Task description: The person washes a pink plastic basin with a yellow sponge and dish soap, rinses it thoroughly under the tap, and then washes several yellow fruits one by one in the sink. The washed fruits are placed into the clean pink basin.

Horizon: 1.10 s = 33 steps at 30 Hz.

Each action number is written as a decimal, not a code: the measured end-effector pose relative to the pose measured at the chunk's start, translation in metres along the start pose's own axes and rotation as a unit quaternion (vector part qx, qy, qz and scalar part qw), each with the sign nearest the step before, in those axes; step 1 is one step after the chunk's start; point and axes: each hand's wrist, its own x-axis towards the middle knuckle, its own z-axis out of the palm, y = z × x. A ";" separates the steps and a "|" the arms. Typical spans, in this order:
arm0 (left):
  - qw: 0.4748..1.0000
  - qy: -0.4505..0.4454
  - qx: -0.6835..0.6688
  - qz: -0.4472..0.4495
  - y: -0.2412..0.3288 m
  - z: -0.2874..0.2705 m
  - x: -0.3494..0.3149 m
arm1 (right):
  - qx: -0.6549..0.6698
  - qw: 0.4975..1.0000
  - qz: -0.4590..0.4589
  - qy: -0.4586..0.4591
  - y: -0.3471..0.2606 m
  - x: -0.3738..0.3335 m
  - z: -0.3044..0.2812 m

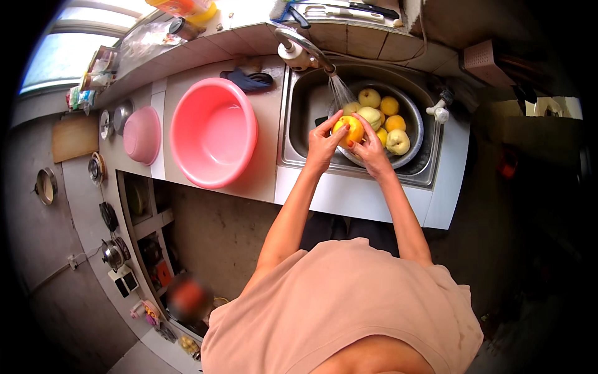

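Note:
Over the sink (300, 103), both my hands are closed round one orange-yellow round fruit (351, 129). My left hand (320, 147) grips its left side, and my right hand (372, 153) holds it from the right, thumbs on the near side. Water (340, 90) sprays down from the curved faucet (308, 43) just beyond the fruit. Beneath my hands, a round metal basin (420, 132) sits in the sink. It holds several yellow and pale greenish fruits (397, 143); my hands partly hide them. The exact kind of fruit is unclear.
Left of the sink stands a large pink basin (215, 177), with a smaller pink bowl (142, 136) beyond it. A dark cloth-like item (248, 81) lies behind the large basin. A white tap (438, 112) juts out at the sink's right. Knives (374, 9) lie on the ledge.

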 end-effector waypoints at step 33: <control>0.898 0.009 -0.354 -0.263 0.003 -0.039 0.152 | 0.144 0.971 0.156 0.108 0.019 0.149 -0.016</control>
